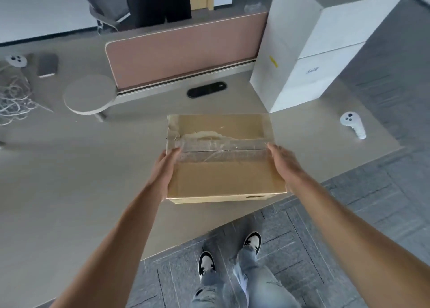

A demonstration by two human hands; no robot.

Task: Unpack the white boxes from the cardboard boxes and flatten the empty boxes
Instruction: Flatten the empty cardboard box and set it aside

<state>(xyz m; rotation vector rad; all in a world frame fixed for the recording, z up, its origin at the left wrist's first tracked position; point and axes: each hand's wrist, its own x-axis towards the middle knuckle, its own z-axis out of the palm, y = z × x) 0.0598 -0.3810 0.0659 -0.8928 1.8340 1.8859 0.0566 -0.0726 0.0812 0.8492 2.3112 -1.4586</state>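
Holding taped cardboard box between left hand and right hand, fingers straight, pressing its sides, near edge of beige surface. Standing behind: white boxes, yellow label and blue writing unreadable. Lying right: controller. Showing below: grey carpet tiles.

White boxes and pink divider block the far side.

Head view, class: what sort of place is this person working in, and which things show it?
Most likely an office. A long desk carries a pink divider screen and a black cable port, and grey carpet tiles cover the floor. Both hands hold a taped cardboard box at the desk's edge.
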